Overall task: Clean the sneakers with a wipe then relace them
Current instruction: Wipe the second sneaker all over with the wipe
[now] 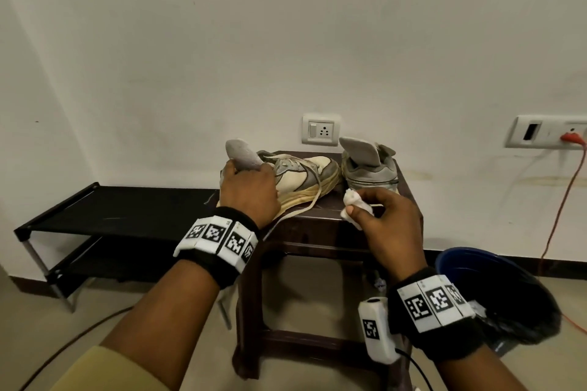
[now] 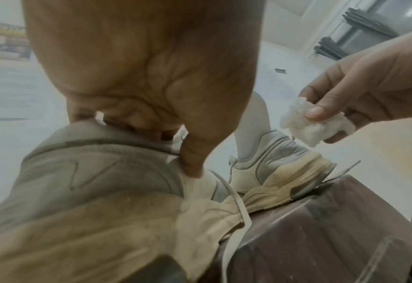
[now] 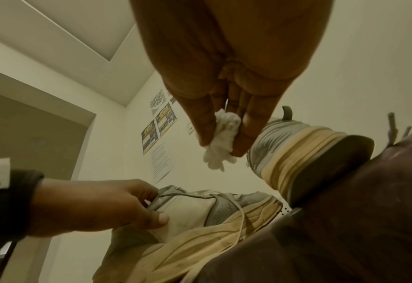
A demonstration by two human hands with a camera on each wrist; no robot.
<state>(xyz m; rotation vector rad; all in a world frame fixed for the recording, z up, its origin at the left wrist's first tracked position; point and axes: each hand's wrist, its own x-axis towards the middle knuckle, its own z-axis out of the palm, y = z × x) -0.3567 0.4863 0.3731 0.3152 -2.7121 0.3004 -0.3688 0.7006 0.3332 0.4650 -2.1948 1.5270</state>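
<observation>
Two worn cream-and-grey sneakers stand on a dark brown stool [image 1: 320,222]. The left sneaker [image 1: 305,174] lies sideways with its toe to the right and a loose lace [image 1: 305,208] hanging over the stool's edge. My left hand [image 1: 247,190] grips its heel collar [image 2: 98,162], thumb on the side panel [image 3: 188,212]. The right sneaker [image 1: 370,168] shows its heel, tongue up. My right hand [image 1: 384,219] hovers in front of it and pinches a crumpled white wipe [image 1: 354,208], also in the wrist views as the wipe [image 3: 222,141] and the wipe [image 2: 316,122].
A low black shoe rack [image 1: 104,219] stands left of the stool against the wall. A blue bucket [image 1: 476,276] with a dark liner sits on the floor at the right. Wall sockets [image 1: 320,130] and an orange cable [image 1: 568,187] are behind.
</observation>
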